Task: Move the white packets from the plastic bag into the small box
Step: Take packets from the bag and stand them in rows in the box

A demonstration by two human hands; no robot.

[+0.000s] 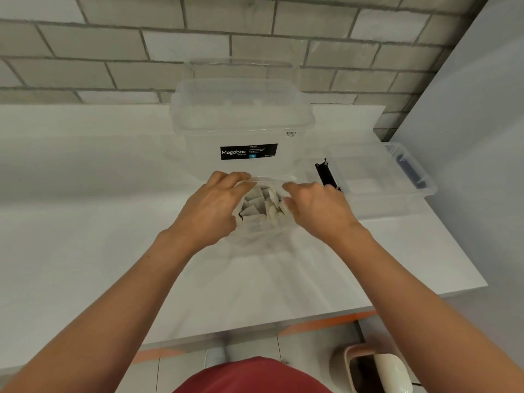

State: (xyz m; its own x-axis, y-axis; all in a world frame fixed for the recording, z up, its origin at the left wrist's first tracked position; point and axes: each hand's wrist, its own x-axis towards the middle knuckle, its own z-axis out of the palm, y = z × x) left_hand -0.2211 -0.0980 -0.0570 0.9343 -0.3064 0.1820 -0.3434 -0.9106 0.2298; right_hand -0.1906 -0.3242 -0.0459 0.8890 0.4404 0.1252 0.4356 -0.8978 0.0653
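A clear plastic bag (256, 236) stands on the white counter, its mouth spread wide. Several white packets (259, 204) fill it. My left hand (211, 207) grips the bag's left rim, and my right hand (314, 208) grips the right rim. The small clear box (408, 194) sits to the right of the bag, shallow and open, with a black latch at its near-left corner. One white packet (364, 185) seems to lie on its floor.
A large clear Megabox storage tub (243, 129) stands just behind the bag, its lid leaning against the brick wall. A grey wall closes off the right side. The counter's front edge (255, 327) is near me; a bin (377, 370) sits on the floor below.
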